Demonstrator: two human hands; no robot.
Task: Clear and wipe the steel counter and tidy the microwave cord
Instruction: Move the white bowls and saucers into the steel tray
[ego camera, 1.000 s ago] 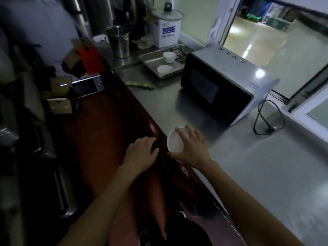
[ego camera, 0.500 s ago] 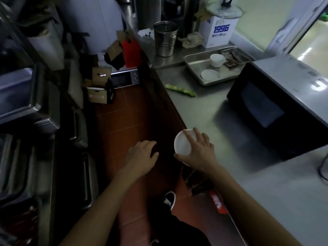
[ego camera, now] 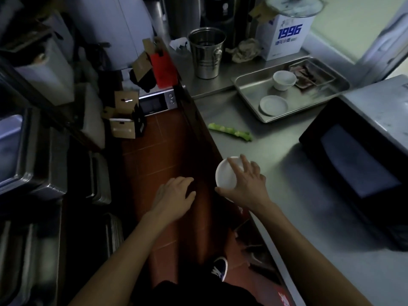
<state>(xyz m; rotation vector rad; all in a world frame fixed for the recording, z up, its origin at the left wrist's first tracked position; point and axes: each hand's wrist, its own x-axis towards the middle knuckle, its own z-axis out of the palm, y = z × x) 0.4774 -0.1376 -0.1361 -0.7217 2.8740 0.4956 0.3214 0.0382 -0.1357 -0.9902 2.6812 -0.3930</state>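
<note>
White bowl (ego camera: 225, 174) gripped from above by right hand (ego camera: 247, 184), fingers curled over rim, at steel counter (ego camera: 309, 195) near edge. Left hand (ego camera: 174, 196) held loosely spread, empty, over floor. Microwave (ego camera: 357, 160) seen right of right hand. "1996" read on white box (ego camera: 284, 38), far beyond it.

**Steel counter and what is sitting on it**

A dull grey stainless-steel counter (ego camera: 276, 164) is running from the near right to the far middle. A black-fronted microwave with a silver top (ego camera: 362, 155) is standing at its right. A long green vegetable strip (ego camera: 230, 131) is lying near the counter's left edge. Farther back, a shallow rectangular steel tray (ego camera: 249, 85) is resting flat. Beyond it, a ribbed steel cup (ego camera: 207, 53) is standing upright, a crumpled beige rag (ego camera: 246, 50) is lying just to its right, and a white carton printed with blue "1996" (ego camera: 284, 37) is sitting at the far right. A small round white bowl (ego camera: 226, 173) is sitting at the near left edge.
</note>
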